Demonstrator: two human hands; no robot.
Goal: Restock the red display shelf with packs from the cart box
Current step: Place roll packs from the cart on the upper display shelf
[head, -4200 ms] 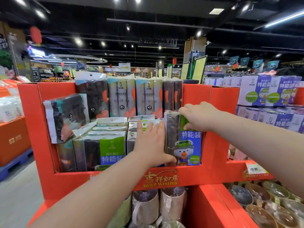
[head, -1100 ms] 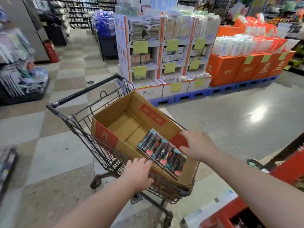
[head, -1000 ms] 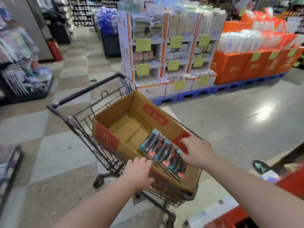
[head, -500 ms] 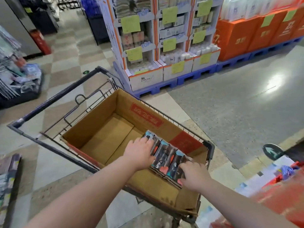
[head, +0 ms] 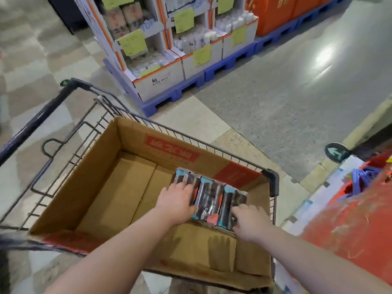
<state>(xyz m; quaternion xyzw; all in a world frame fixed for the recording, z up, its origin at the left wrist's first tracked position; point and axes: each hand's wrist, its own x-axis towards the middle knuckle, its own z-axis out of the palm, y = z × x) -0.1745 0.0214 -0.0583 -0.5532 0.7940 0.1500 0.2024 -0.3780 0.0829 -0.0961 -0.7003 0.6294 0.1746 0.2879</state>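
In the cart box (head: pixel 110 187), right end: packs (head: pixel 212 200) lie side by side. Left hand (head: pixel 177 201) covers the left pack, right hand (head: pixel 251 222) rests on the near right corner. Cannot tell whether either grip has closed. Best to squeeze both ends inward and lift level.

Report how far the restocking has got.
Done: the cart box is bare except one row of packs. In hand: left hand and right hand are on that row, not yet lifted out. Left: carry it to the red display shelf.
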